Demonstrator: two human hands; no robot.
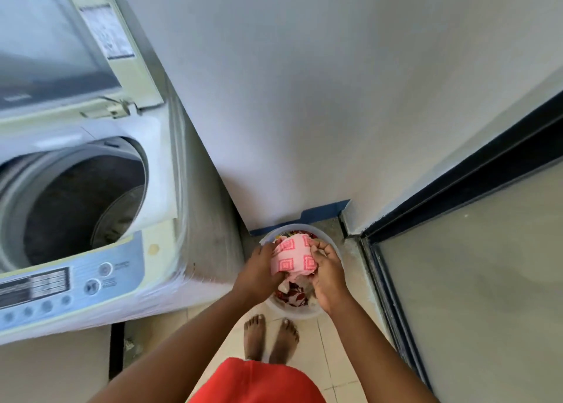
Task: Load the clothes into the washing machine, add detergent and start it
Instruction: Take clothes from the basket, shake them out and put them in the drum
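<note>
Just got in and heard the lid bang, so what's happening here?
A person is starting laundry. Both hands, left hand and right hand, grip a pink cloth with square patterns over the round white plastic basin of clothes on the floor. The white top-loading washing machine stands open beside it.

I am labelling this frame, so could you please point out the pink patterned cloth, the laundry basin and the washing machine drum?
pink patterned cloth (293, 260): head view, middle of the cloth between both hands.
laundry basin (294, 313): head view, near white rim.
washing machine drum (76, 207): head view, dark inner wall.
</note>
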